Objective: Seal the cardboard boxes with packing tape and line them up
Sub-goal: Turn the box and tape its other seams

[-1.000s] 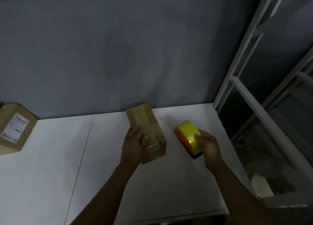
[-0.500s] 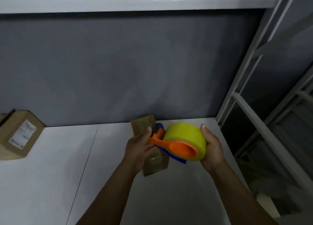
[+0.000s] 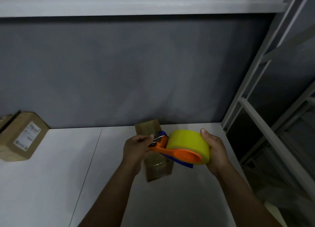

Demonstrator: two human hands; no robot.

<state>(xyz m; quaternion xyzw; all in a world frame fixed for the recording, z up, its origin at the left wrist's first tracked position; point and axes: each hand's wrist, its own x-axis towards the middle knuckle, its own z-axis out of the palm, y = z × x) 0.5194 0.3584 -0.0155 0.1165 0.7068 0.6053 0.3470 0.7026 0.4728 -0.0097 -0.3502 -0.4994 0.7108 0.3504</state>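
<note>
Two hands hold a dispenser (image 3: 180,154) over the box (image 3: 158,168), which lies lengthwise away from the person: right hand (image 3: 215,150) curls round the roll (image 3: 187,141), left hand (image 3: 136,146) pinches the tape end (image 3: 156,138).

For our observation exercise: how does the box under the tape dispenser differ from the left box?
The middle box shows glossy tape, no visible label; the left box bears a white label. The tape dispenser partly hides the middle box; the left box sits uncovered. Both are brown cardboard on the table.
</note>
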